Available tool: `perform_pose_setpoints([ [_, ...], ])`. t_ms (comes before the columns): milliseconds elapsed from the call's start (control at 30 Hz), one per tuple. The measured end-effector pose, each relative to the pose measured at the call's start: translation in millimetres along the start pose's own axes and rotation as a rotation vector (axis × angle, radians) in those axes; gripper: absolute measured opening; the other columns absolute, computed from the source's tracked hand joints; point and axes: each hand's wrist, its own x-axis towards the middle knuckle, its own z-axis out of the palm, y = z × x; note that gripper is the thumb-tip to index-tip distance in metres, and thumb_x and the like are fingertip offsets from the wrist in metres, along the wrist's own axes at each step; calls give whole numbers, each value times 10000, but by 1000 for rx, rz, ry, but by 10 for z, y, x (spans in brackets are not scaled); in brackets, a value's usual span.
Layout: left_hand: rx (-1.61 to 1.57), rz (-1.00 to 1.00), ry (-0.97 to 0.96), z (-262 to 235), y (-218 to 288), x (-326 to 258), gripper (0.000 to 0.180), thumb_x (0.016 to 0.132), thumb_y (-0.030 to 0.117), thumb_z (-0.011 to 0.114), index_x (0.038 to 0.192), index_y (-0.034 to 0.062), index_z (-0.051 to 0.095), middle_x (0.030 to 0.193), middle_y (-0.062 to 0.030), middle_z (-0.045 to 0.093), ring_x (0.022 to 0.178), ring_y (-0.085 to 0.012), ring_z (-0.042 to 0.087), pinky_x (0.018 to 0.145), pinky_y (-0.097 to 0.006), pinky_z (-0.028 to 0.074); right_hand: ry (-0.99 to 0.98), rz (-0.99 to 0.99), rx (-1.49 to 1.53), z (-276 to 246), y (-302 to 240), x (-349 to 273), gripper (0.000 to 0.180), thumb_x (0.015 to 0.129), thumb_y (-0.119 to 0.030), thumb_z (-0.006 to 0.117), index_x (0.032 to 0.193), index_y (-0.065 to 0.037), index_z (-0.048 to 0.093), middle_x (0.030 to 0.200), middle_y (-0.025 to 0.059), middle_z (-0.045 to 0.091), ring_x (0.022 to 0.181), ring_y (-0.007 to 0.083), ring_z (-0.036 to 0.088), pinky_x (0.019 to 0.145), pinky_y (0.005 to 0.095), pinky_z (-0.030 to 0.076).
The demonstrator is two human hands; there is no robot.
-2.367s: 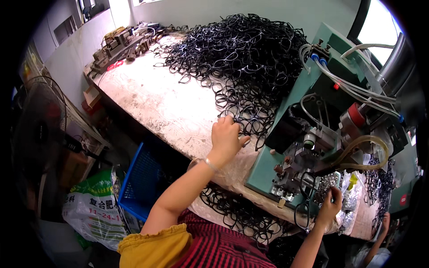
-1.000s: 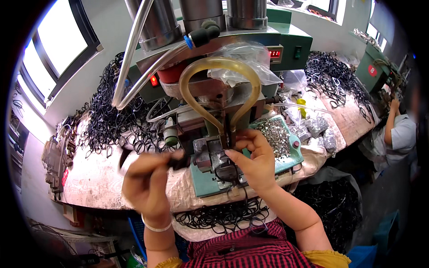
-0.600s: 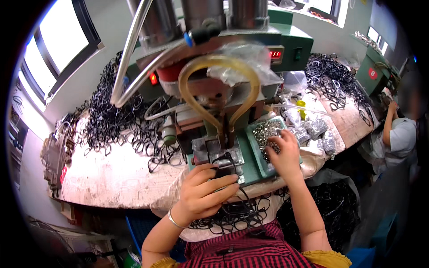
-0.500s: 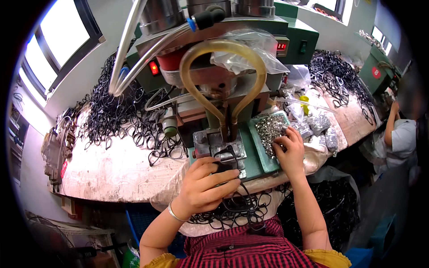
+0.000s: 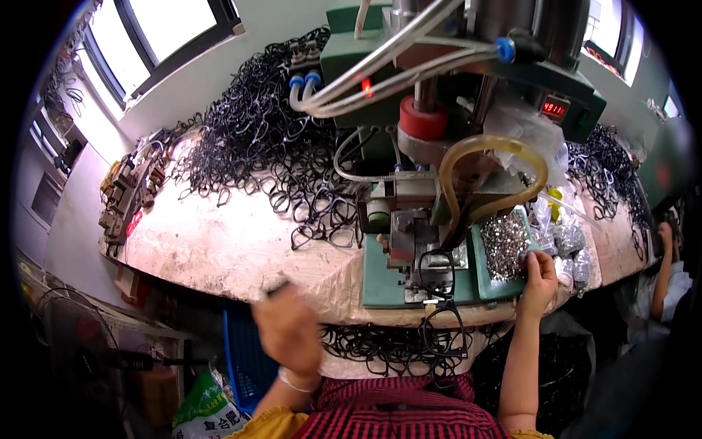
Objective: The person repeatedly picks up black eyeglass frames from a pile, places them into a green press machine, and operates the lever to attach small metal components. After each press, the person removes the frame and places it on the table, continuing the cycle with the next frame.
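Right hand (image 5: 539,272) up at the edge of the tray (image 5: 504,252) of small silver parts, fingers curled together on them. Left hand (image 5: 287,331) blurred at the bench (image 5: 219,245) front edge, fingers impossible to make out. Black frame (image 5: 436,272) sitting on the green press (image 5: 420,282), more frames (image 5: 263,146) heaped behind.

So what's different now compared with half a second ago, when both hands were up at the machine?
The left hand has pulled back off the green press machine toward the bench's near edge, blurred in motion; what it holds, if anything, I cannot tell. The black eyeglass frame now sits at the machine uncovered. The right hand stays at the tray of small silvery metal parts.
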Motion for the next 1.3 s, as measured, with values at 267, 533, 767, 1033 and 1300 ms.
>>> perform_pose_setpoints([
  [267, 187, 210, -295, 1271, -1046, 952, 260, 683, -69, 650, 930, 3, 688, 1128, -180, 638, 1079, -398, 560, 944, -428, 457, -207, -112, -4, 830, -229, -35, 117, 870, 9, 645, 977, -11, 688, 881, 12, 682, 794, 95, 618, 749, 229, 490],
  [533, 154, -25, -590, 1462, -1735, 223, 233, 728, 15, 621, 897, 101, 755, 1115, -89, 695, 1031, -305, 608, 913, -386, 501, -66, -384, -543, 120, -355, -143, 118, 803, 22, 703, 918, -5, 712, 891, 83, 693, 855, 189, 646, 811, 305, 495],
  [767, -57, 26, -416, 851, -1473, 690, 108, 814, 67, 687, 911, 65, 734, 1389, -175, 535, 1224, -341, 503, 1032, -398, 397, 3, -153, -452, -466, -448, -535, 113, 762, 71, 696, 857, 14, 674, 852, 58, 666, 819, 141, 615, 778, 266, 475],
  [1033, -665, -591, -158, 1229, -929, 383, 120, 959, 122, 629, 949, 2, 634, 834, -11, 614, 758, -63, 527, 669, -206, 420, -432, -366, -151, 1100, -950, -318, 190, 768, 15, 702, 941, 2, 624, 873, 80, 664, 846, 175, 644, 786, 294, 495],
  [1300, -1075, -640, 34, 855, -313, 276, 96, 995, 58, 519, 1030, -7, 581, 969, -115, 645, 870, -179, 643, 745, -293, 548, -444, -82, 141, 1189, -824, -507, 329, 816, -3, 703, 1102, 16, 543, 986, 60, 644, 924, 120, 617, 851, 253, 470],
])
